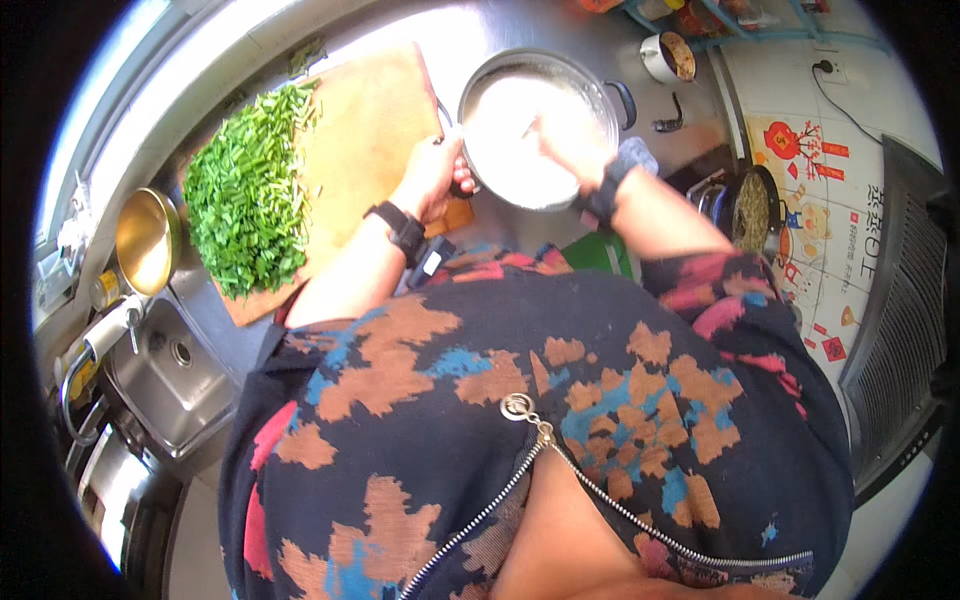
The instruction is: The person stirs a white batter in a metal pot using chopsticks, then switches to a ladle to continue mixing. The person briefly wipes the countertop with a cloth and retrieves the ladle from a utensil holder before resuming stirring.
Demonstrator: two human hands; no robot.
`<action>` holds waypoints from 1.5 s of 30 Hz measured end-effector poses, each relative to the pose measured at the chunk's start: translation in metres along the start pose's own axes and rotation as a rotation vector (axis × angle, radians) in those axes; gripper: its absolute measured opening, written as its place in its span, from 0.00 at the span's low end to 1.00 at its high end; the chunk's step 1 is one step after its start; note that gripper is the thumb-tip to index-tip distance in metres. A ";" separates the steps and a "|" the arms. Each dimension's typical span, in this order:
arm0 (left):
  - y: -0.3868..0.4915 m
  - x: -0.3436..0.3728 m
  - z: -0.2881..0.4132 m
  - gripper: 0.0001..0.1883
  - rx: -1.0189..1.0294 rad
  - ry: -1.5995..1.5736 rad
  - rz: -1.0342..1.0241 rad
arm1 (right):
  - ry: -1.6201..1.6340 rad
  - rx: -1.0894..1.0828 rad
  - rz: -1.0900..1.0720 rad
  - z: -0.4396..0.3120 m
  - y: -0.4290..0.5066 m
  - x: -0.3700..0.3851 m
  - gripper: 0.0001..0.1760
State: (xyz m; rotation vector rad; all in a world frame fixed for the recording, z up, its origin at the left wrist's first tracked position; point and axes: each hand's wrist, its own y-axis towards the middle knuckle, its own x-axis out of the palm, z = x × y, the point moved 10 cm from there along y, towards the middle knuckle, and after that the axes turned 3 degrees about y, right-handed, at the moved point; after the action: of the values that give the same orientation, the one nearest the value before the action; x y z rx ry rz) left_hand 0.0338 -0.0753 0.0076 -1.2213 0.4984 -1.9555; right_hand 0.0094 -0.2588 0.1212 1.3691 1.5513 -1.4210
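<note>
A metal pot (480,184) with dark side handles stands on the counter in front of me. Its white contents (517,161) are washed out by glare. At the pot's left side, my left hand (439,176) has its fingers curled around the handle. My right hand (574,142) reaches down into the pot, its fingers lost in the brightness; whether it holds something I cannot tell. Left of the pot lies a wooden cutting board (367,142), partly under my left forearm. A heap of chopped green leafy stalks (251,195) covers the board's left side.
On the left are a steel sink (161,375), a faucet (112,330) and a gold-coloured bowl (146,240). To the right, a pan of food (752,210) is by the stove, below a range hood (900,300). A small white pot (666,58) sits farther back.
</note>
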 end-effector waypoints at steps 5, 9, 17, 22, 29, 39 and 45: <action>0.003 -0.005 0.005 0.12 0.001 0.049 0.045 | -0.095 0.291 -0.432 0.054 -0.013 0.028 0.22; 0.000 -0.001 0.004 0.13 -0.027 0.037 0.040 | 0.157 0.105 0.126 0.041 0.012 0.017 0.16; -0.002 -0.004 0.003 0.13 -0.026 0.041 0.073 | 0.138 0.288 -0.103 0.046 0.004 0.004 0.16; 0.001 0.000 0.005 0.14 -0.058 0.031 0.025 | 0.089 -0.063 -0.296 0.004 -0.014 0.036 0.16; -0.003 -0.002 0.009 0.12 0.016 0.033 0.070 | 0.116 0.021 -0.108 0.016 0.002 0.026 0.20; 0.000 -0.002 0.011 0.12 -0.019 0.053 0.048 | 0.183 -0.044 -0.032 0.019 0.003 0.019 0.15; 0.001 -0.002 0.006 0.13 -0.063 0.078 0.028 | 0.047 0.177 -0.078 0.034 0.009 0.005 0.17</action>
State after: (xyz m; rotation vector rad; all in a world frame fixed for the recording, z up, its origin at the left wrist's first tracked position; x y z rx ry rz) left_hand 0.0402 -0.0738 0.0086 -1.1740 0.6186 -1.9824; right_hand 0.0104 -0.2907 0.1058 1.4680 1.5546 -1.6170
